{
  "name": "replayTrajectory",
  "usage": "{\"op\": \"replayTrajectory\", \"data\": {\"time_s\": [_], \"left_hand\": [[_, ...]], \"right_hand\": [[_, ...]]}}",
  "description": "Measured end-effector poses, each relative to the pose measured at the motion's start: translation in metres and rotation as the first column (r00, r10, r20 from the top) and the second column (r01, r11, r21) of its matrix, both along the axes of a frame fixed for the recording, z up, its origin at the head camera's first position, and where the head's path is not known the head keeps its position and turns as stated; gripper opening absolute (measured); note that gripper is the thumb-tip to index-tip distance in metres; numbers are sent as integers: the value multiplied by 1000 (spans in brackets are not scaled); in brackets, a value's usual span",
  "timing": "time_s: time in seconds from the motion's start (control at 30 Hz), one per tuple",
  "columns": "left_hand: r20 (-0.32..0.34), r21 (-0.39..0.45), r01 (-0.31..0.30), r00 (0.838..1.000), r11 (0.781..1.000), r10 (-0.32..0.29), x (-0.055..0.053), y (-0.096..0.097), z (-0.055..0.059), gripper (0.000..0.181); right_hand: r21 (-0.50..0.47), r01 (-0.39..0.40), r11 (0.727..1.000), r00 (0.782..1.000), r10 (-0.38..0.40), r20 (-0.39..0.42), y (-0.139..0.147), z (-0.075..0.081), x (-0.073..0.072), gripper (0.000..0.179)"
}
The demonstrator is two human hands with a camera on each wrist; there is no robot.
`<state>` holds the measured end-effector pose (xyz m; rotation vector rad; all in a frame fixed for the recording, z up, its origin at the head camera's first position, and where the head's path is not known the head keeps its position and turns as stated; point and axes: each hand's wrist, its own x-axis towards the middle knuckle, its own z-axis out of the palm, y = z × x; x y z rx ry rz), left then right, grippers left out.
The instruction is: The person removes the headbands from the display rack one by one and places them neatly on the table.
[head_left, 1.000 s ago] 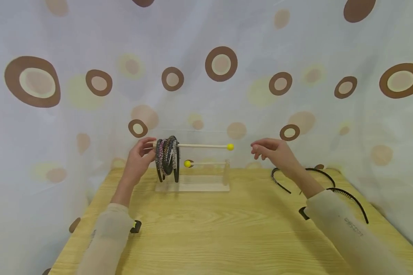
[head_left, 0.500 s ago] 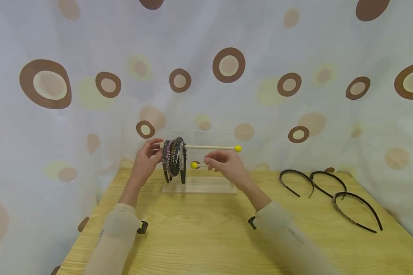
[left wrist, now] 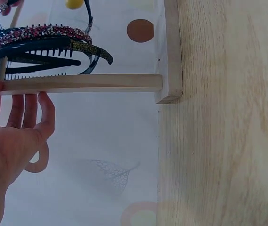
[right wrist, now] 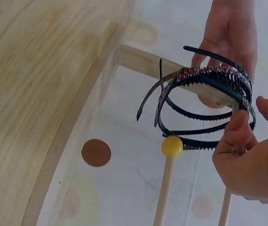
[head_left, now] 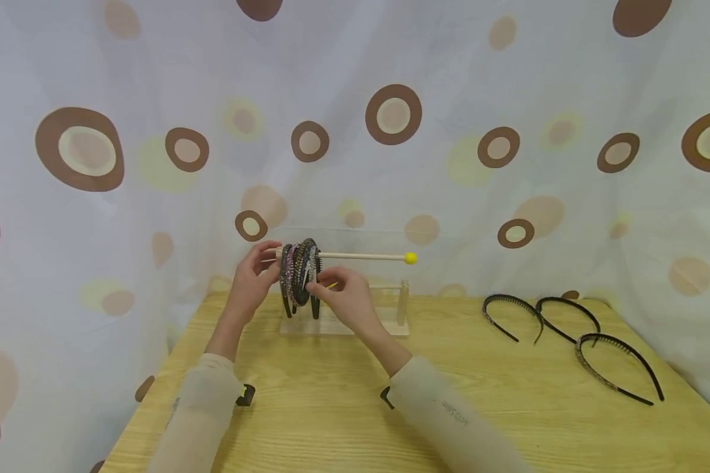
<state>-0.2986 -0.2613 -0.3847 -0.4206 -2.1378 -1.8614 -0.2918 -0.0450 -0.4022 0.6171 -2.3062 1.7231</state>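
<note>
Headbands (head_left: 300, 274) hung bunched on the upper rod (head_left: 363, 256), left hand (head_left: 250, 281) gripping the rack (head_left: 344, 325) upright, right hand (head_left: 350, 301) fingertips at the bunch, pinch unclear, rack near desk (head_left: 319, 401) far edge, three loose headbands (head_left: 641, 362) toward right edge.

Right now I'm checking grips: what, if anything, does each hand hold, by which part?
The left hand holds the stand by its upright, near the top; whether the right hand pinches the headbands is unclear.
</note>
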Motion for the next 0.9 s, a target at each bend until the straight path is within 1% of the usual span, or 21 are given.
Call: {"op": "replayTrajectory", "data": {"time_s": [0.13,0.23,0.4,0.53,0.63,0.73,0.8,0.9], "left_hand": [[5,-5,-4,1000,1000,4,2,0,-1,45],[8,-17,-6,1000,1000,6,2,0,-2,45],[2,-16,-5,1000,1000,5,1,0,-1,45],[2,-11,-2,1000,1000,2,0,1,1,44],[12,-10,-1,1000,1000,1,1,1,1,44],[19,-11,-1,1000,1000,1,2,1,1,45],[21,-5,1,1000,1000,-1,-1,-1,-2,45],[16,8,4,1000,1000,-4,-11,-4,-11,46]], "right_hand": [[8,28,1000,999,-28,-25,-10,-4,1,22],[-3,38,999,999,-38,-26,-14,-5,2,20],[-75,11,997,1000,-10,11,-17,-8,4,17],[-125,4,992,1000,0,28,-16,-7,5,18],[-122,26,992,999,-23,24,-14,-8,5,18],[-118,51,992,999,-52,-5,-10,-9,3,18],[-121,70,990,997,-75,-32,-7,-8,2,18],[-136,103,985,991,-114,-72,-3,-7,0,16]]}}
